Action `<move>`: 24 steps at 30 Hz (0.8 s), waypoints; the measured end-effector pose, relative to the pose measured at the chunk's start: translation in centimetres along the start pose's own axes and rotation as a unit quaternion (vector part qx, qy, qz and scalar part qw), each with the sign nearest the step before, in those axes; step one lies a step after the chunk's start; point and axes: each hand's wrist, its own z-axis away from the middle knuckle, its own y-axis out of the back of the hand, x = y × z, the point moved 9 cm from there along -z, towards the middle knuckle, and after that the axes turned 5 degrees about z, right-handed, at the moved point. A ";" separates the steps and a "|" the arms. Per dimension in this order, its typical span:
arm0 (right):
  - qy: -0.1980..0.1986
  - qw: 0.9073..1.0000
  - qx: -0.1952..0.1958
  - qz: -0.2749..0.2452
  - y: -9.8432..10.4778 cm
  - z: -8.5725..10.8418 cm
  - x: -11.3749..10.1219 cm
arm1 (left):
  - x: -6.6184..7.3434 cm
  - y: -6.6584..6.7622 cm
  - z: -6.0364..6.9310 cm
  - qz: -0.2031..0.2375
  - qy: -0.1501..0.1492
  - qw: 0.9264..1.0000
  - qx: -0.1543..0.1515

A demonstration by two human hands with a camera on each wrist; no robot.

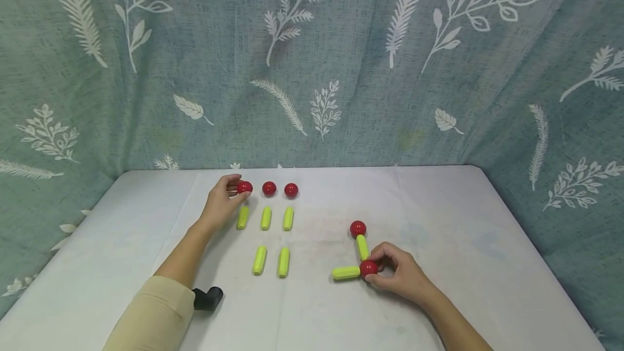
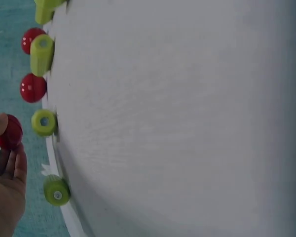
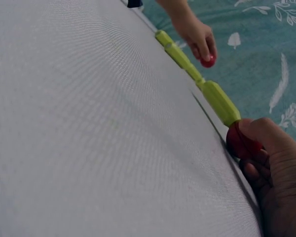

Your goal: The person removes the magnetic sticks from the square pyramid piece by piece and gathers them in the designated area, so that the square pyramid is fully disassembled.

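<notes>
Head view: white worktop (image 1: 312, 313), patterned green cloth (image 1: 351, 37) behind; three loose red balls in a row, two of them, middle ball (image 1: 269, 188) and right ball (image 1: 291, 190), untouched; three upper green rods (image 1: 266, 218) and two lower green rods (image 1: 283, 262); one black object (image 1: 208, 299) beside the left sleeve (image 1: 155, 307). Left wrist view, additionally: round end faces (image 2: 44, 122) of the rods, with pale centres, unseen from above. Right wrist view, additionally: the right thumb (image 3: 266, 132) laid over its ball. Left grip (image 1: 221, 203): grasping the leftmost red ball (image 1: 245, 187), which lies between thumb and fingers; contact with the worktop, cannot tell. Right grip (image 1: 397, 272): pinching the corner red ball (image 1: 369, 268) at the fingertips; from it one side rod (image 1: 345, 273) points left, another, far rod (image 1: 362, 247), reaches the end red ball (image 1: 358, 228), clear of the fingers.
</notes>
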 end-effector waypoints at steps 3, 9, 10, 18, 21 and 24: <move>-0.001 1.000 -0.002 -0.001 -0.1 0.0 -0.1 | -0.9 0.0 -0.8 -0.005 0.030 1.000 -0.001; -0.009 1.000 -0.009 -0.004 -0.4 0.0 0.2 | -2.8 -0.2 -1.8 -0.015 0.084 0.996 -0.005; -0.009 1.000 -0.009 -0.004 -0.4 0.0 0.2 | -3.0 -0.3 -1.9 -0.014 0.091 0.996 -0.006; -0.002 1.000 -0.004 0.008 -0.2 0.0 0.2 | -3.8 -0.9 -2.6 -0.026 0.107 0.994 -0.012; 0.002 1.000 0.000 0.019 -0.1 0.0 0.2 | -3.9 -1.1 -2.7 -0.026 0.108 0.994 -0.013; 0.000 1.000 0.001 0.027 0.0 0.0 0.1 | -3.9 -1.2 -2.7 -0.020 0.108 0.994 -0.015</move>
